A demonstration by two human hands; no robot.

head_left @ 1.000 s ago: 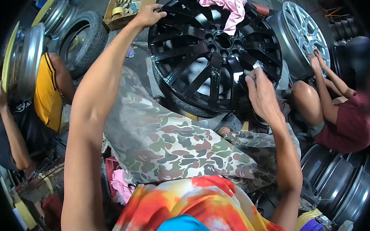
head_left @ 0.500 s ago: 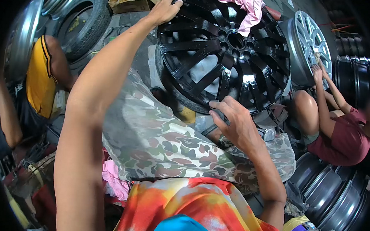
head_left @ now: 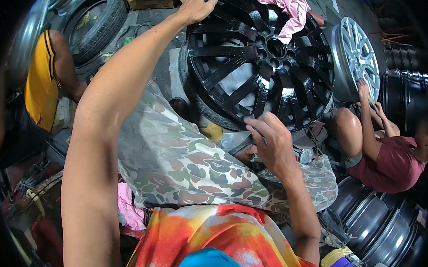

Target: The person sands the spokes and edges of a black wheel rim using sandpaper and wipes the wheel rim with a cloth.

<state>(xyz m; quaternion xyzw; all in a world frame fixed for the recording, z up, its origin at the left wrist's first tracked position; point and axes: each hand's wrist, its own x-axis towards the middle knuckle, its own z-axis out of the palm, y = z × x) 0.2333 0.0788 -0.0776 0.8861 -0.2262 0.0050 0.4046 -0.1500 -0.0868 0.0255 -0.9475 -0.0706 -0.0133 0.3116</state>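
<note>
A glossy black alloy wheel [head_left: 262,83] lies face up in front of me, looking wet. At its upper left edge my left hand [head_left: 197,8] is closed, fingers curled over the rim. By the lower edge, my right hand [head_left: 274,141] is closed with fingertips pressed together; whatever they hold, if anything, is hidden. A crumpled pink cloth [head_left: 294,14] is draped over the top of the wheel, reaching near the hub. Beneath the wheel, part of a tire [head_left: 215,115] shows.
A silver wheel [head_left: 361,56] stands at right, where a co-worker in a maroon shirt [head_left: 391,162] has hands on it. Stacked dark rims [head_left: 374,224] sit lower right. On the left are a tire [head_left: 96,26], a cardboard box [head_left: 153,2] and another person in yellow-and-black shorts [head_left: 41,83].
My right hand has shifted slightly and turned at the wheel's lower edge. My left hand stays on the rim. The co-worker's hands have moved lower on the silver wheel.
</note>
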